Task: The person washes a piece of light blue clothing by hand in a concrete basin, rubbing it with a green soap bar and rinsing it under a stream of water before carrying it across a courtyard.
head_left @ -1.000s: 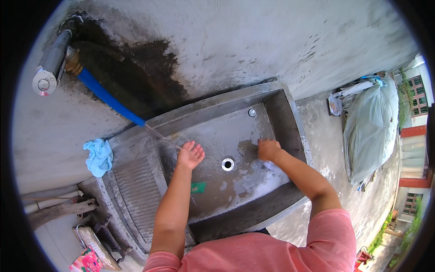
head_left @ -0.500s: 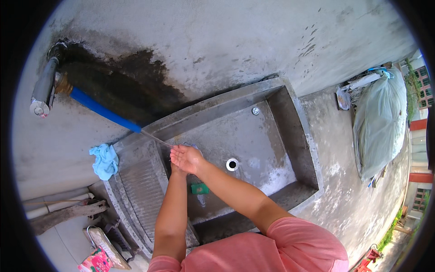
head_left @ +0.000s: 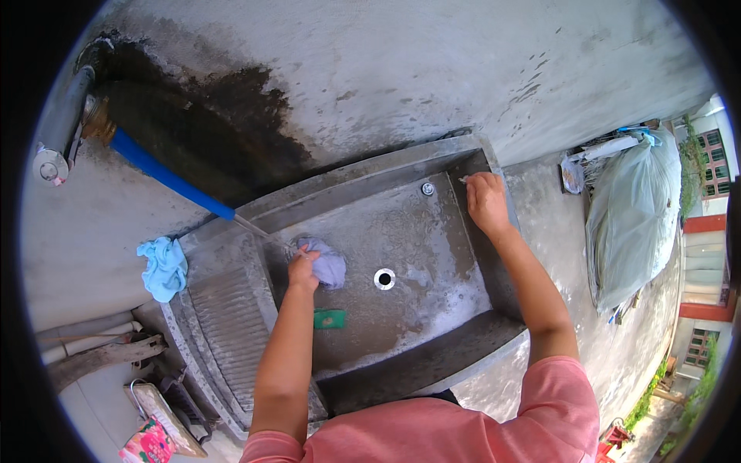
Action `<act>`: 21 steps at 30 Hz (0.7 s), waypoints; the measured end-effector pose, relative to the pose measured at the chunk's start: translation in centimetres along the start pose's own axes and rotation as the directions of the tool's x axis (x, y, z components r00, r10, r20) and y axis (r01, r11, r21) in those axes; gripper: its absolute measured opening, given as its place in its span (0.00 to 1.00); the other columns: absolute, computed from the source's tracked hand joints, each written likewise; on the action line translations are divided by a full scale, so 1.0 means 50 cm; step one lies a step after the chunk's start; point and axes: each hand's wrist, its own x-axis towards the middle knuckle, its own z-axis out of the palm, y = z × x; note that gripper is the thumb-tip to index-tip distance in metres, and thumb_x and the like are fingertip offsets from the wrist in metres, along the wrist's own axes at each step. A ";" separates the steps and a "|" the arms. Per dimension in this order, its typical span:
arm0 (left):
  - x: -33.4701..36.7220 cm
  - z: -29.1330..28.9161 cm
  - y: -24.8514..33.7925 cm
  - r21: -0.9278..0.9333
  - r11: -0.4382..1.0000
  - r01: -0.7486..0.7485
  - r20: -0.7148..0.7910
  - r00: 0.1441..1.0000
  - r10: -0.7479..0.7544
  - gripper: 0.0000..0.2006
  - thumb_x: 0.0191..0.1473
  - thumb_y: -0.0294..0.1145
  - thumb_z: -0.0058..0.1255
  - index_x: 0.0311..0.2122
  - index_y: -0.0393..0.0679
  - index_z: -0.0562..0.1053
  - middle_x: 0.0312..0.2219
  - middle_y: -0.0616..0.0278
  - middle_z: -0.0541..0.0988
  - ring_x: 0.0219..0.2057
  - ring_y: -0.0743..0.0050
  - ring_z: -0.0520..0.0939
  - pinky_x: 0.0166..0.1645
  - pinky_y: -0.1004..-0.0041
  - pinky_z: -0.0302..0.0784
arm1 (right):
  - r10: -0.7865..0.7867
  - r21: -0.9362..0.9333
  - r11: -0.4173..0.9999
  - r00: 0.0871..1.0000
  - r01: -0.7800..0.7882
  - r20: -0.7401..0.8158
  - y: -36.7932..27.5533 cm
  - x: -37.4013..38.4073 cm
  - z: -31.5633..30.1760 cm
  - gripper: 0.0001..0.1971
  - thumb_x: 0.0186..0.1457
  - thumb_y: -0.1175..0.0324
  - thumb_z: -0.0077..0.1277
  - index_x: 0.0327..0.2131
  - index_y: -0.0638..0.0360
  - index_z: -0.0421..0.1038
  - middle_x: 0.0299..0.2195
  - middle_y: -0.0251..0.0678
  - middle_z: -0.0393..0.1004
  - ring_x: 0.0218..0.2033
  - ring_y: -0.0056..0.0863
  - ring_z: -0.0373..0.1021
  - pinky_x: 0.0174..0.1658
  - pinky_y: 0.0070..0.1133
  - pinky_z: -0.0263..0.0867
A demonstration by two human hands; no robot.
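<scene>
Wears a pink shirt [head_left: 417, 432] at the lower edge, with both bare forearms stretched over a grey concrete sink [head_left: 417, 243]. Grips a lavender cloth [head_left: 330, 268] in the left hand [head_left: 302, 270], with fingers closed on its upper left part and most of the fabric bunched to the right of them. Holds the right hand [head_left: 486, 202] well apart from it, by the sink's right end, with fingers curled; cannot tell whether pinching the tiny pale bit at their tips. Below the cloth, beside the left forearm, a green rectangular piece [head_left: 329, 319]; to the right, a round drain [head_left: 384, 279]. At left, a ridged washboard [head_left: 231, 332] and, at its far corner, a crumpled light-blue cloth [head_left: 164, 268]. At lower left, a pink printed package [head_left: 148, 442], too small to read. Beyond, a blue hose [head_left: 166, 174] with thin water running toward the lavender cloth, and a stained wall [head_left: 386, 69]. Farther right, a bulging translucent bag [head_left: 637, 224], then barred windows [head_left: 712, 160].
</scene>
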 end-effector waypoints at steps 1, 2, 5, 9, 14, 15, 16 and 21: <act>0.009 -0.009 -0.005 0.024 1.000 -0.010 0.008 1.000 0.009 0.27 0.39 0.17 0.47 0.50 0.43 0.61 0.38 0.57 0.70 0.40 0.63 0.71 0.45 0.64 0.68 | -0.199 -0.571 0.806 0.980 0.158 -0.010 0.020 -0.017 -0.013 0.15 0.47 0.71 0.45 0.41 0.57 0.67 0.50 0.50 0.57 0.45 0.41 0.62 0.40 0.29 0.65; 0.026 -0.023 -0.012 0.049 0.999 -0.020 0.020 1.000 0.019 0.28 0.40 0.17 0.46 0.51 0.44 0.60 0.39 0.57 0.70 0.41 0.62 0.71 0.46 0.62 0.67 | -0.200 -0.603 0.780 0.980 0.165 0.009 0.042 -0.025 -0.019 0.17 0.47 0.71 0.44 0.43 0.53 0.65 0.52 0.51 0.52 0.46 0.43 0.60 0.41 0.33 0.64; 0.019 -0.006 -0.013 0.023 0.999 -0.028 0.042 0.999 0.027 0.27 0.39 0.16 0.46 0.49 0.42 0.62 0.38 0.57 0.70 0.40 0.62 0.71 0.46 0.63 0.68 | -0.092 -0.608 0.783 0.991 0.131 0.095 0.097 -0.042 0.003 0.22 0.46 0.69 0.43 0.48 0.45 0.62 0.57 0.53 0.40 0.47 0.48 0.56 0.43 0.41 0.60; 0.003 0.006 -0.010 -0.055 0.998 0.041 0.034 0.999 -0.039 0.26 0.38 0.16 0.47 0.48 0.41 0.63 0.38 0.58 0.70 0.40 0.63 0.71 0.46 0.66 0.68 | 0.129 -0.542 0.841 0.971 0.000 0.200 0.088 -0.040 0.040 0.23 0.47 0.68 0.42 0.50 0.44 0.60 0.58 0.55 0.37 0.45 0.51 0.57 0.43 0.40 0.59; 0.018 -0.016 -0.011 -0.002 0.999 0.039 0.046 0.998 -0.039 0.28 0.42 0.17 0.45 0.52 0.44 0.59 0.41 0.57 0.70 0.41 0.59 0.72 0.47 0.60 0.69 | 0.102 -0.626 0.779 0.981 0.025 0.166 0.091 -0.041 0.062 0.22 0.48 0.67 0.41 0.50 0.45 0.60 0.57 0.57 0.38 0.45 0.52 0.58 0.40 0.36 0.60; 0.016 -0.013 -0.011 -0.009 0.999 0.045 0.048 0.998 -0.044 0.27 0.42 0.17 0.45 0.52 0.44 0.59 0.41 0.57 0.70 0.41 0.59 0.72 0.47 0.60 0.68 | 0.078 -0.617 0.787 0.988 0.022 0.134 0.098 -0.044 0.065 0.22 0.48 0.67 0.41 0.50 0.45 0.60 0.57 0.57 0.38 0.45 0.52 0.58 0.40 0.36 0.60; 0.019 -0.010 -0.013 -0.011 0.999 0.036 0.049 0.998 -0.035 0.27 0.42 0.17 0.44 0.51 0.44 0.59 0.41 0.56 0.70 0.42 0.59 0.72 0.47 0.60 0.68 | 0.054 -0.607 0.794 0.993 0.020 0.103 0.104 -0.047 0.068 0.21 0.48 0.67 0.41 0.50 0.46 0.60 0.57 0.58 0.38 0.45 0.52 0.58 0.39 0.36 0.60; 0.015 -0.001 -0.011 -0.054 0.998 0.043 0.041 0.998 -0.041 0.26 0.40 0.16 0.46 0.49 0.41 0.61 0.40 0.57 0.69 0.42 0.63 0.70 0.47 0.66 0.67 | 0.121 -0.625 0.780 0.984 -0.011 0.134 0.099 -0.043 0.069 0.21 0.49 0.67 0.40 0.50 0.45 0.60 0.57 0.58 0.38 0.45 0.53 0.57 0.39 0.38 0.60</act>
